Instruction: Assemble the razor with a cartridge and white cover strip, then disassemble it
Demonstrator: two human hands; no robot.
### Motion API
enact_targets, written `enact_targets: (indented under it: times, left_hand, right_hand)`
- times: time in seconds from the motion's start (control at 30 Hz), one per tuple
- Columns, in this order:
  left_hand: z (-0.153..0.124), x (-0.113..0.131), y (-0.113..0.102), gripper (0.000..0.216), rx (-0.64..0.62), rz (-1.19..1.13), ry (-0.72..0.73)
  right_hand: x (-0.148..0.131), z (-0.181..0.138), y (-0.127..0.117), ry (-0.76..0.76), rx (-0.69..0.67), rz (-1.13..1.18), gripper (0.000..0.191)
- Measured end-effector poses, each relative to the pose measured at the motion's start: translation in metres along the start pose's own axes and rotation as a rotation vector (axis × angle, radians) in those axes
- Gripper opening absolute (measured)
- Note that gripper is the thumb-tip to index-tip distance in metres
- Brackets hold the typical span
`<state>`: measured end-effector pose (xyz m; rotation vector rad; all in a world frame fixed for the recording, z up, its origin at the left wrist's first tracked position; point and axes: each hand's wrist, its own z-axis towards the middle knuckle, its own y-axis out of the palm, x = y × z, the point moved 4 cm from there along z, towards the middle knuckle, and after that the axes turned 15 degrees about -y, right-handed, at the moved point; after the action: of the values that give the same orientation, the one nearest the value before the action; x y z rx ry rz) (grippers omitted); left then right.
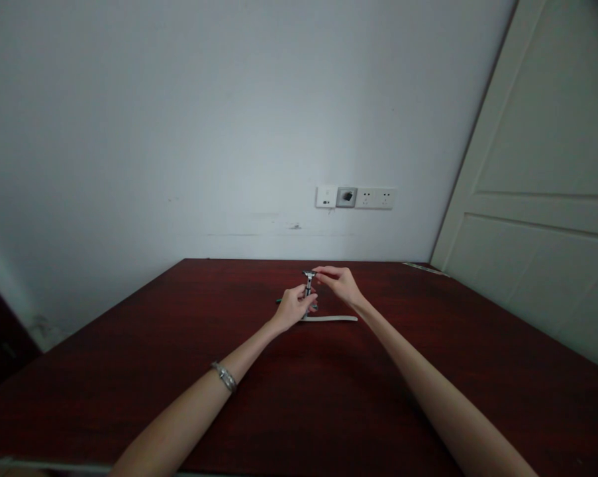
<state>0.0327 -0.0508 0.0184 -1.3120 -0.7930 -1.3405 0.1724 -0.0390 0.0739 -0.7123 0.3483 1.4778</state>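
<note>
Both hands clamped a small metal piece [308, 285], left hand [295, 307] low, right hand [339, 283] on top. I saw a white strip [336, 318] beneath it on the table [328, 397].

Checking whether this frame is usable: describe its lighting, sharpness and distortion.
Head view: dim, even light, no glare on the red table; the door leans from wide-angle distortion; the small metal part held by left hand and right hand is tiny and soft.

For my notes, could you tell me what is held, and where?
A small metal tool: left hand grips its lower stem, right hand pinches its top.
</note>
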Motion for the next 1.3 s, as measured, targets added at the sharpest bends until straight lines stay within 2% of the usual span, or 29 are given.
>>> enact_targets:
  times: [0.67,1.07,1.3]
  left_hand:
    - [-0.002,0.0,0.001,0.028,0.051,-0.015,-0.019]
    - [0.0,-0.003,0.001,0.027,0.067,-0.015,-0.023]
    - [0.0,0.007,-0.006,0.027,0.037,0.015,-0.027]
  right_hand:
    - [-0.005,0.001,-0.003,-0.126,-0.12,-0.108,0.023]
    - [-0.019,0.001,-0.003,-0.183,-0.172,-0.188,0.024]
    - [-0.012,0.002,-0.001,-0.124,-0.092,-0.111,0.027]
